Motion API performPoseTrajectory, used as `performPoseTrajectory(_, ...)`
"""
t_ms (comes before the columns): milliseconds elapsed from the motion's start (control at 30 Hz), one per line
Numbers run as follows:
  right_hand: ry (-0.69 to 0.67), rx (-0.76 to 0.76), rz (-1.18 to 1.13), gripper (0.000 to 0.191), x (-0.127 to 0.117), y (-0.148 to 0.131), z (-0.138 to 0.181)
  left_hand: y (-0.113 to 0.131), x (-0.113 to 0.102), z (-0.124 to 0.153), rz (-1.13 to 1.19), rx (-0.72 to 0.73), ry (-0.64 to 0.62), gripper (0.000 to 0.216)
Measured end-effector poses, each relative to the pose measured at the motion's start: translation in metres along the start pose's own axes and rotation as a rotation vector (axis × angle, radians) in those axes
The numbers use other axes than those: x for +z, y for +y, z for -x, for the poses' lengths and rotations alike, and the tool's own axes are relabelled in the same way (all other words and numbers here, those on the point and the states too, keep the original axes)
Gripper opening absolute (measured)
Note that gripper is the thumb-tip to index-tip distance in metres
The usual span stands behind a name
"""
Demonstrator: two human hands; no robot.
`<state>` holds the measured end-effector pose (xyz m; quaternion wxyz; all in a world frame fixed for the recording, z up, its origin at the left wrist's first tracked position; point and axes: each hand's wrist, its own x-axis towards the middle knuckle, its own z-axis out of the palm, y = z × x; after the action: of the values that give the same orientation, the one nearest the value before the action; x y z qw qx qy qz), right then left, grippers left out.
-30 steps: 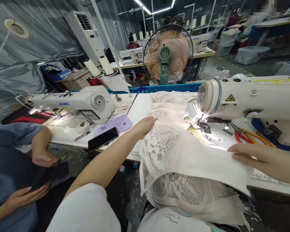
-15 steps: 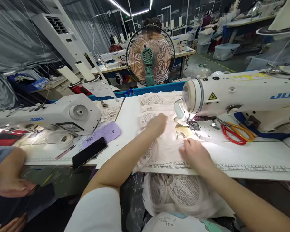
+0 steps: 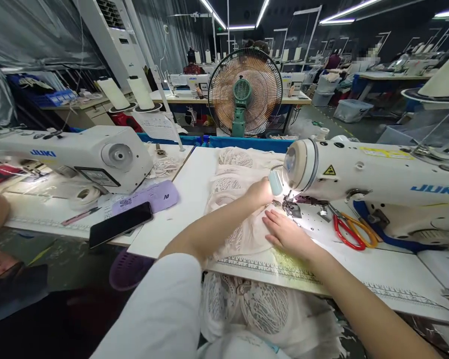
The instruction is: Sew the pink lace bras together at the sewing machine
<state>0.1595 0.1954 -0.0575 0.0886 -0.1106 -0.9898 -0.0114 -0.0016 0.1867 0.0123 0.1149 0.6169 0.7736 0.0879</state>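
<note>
Just left of the sewing machine [image 3: 389, 167], its far side running in toward the needle, lies the white lace garment [image 3: 235, 240], flat on the table [image 3: 187, 197]. Its near edge reaches the ruler strip [image 3: 262, 267] along the table's front. The right hand [image 3: 286, 232] rests on the cloth with fingers extended, grasping nothing, leaving little room between its fingertips and the sewing machine's needle parts. The left hand [image 3: 260, 192] reaches in at the sewing machine's pale blue guard [image 3: 275, 182]; its fingertips are hidden, so whether it pinches the cloth cannot be told. Further lace pieces [image 3: 237, 158] lie left of the sewing machine, behind the garment, and another [image 3: 267, 309] sits below the table's front edge. A strip of white tabletop separates the garment from the purple card [image 3: 166, 197] and the phone [image 3: 121, 225], both well left of the sewing machine. Red and orange scissor handles [image 3: 336, 227] lie under the sewing machine's arm. Down left of the sewing machine, below table level, stands a purple basket [image 3: 129, 271], its contents not readable. Far behind the sewing machine, a clear tub [image 3: 351, 110] holds something indistinct.
</note>
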Motion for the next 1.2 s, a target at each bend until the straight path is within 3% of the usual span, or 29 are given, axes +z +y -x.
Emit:
performPoseTrajectory(133, 0.068, 0.025, -0.084, 0.041, 0.002, -0.001, 0.000, -0.012, 0.012, 0.039, -0.025, 0.354, -0.124, 0.030)
performPoseTrajectory(233, 0.120, 0.073, -0.131, 0.040, 0.003, -0.003, 0.008, -0.016, 0.031, 0.056, -0.059, 0.507, -0.099, 0.042)
performPoseTrajectory(367, 0.173, 0.142, -0.142, 0.042, 0.006, -0.005, 0.031, -0.012, 0.046, 0.053, -0.154, 0.502, -0.048, 0.046)
performPoseTrajectory(533, 0.276, 0.196, -0.134, 0.040, 0.008, -0.010, 0.056, -0.008, 0.045, 0.043, -0.235, 0.538, -0.024, 0.043)
performPoseTrajectory(1200, 0.360, 0.168, -0.164, 0.035, 0.007, -0.010, 0.056, -0.009, 0.052, 0.029, -0.313, 0.537, 0.055, 0.046)
